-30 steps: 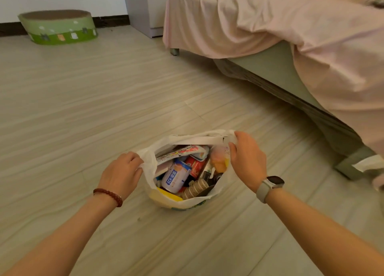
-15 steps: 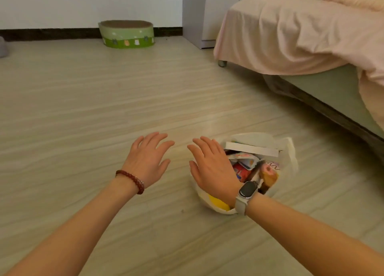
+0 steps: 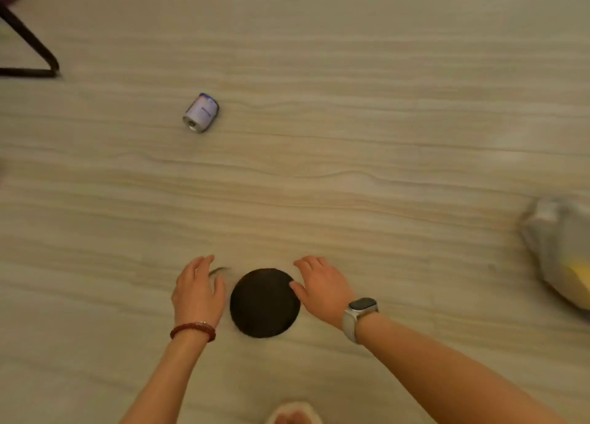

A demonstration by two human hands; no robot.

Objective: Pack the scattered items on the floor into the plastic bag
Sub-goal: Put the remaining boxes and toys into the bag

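Black disc [image 3: 264, 302] is flanked on the floor [image 3: 351, 120] by open, empty left hand [image 3: 197, 292] and right hand [image 3: 322, 288], whose thumb touches it; can [image 3: 201, 113] is lying far left, plastic bag [image 3: 562, 248] at right.

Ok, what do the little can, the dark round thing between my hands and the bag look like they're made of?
The can looks like metal: a shiny silvery end, with a white and blue printed label. The dark disc is matte and reflects nothing, perhaps felt or rubber; the picture cannot settle it. The bag looks like thin whitish plastic, crinkled and translucent, with something yellow showing through.
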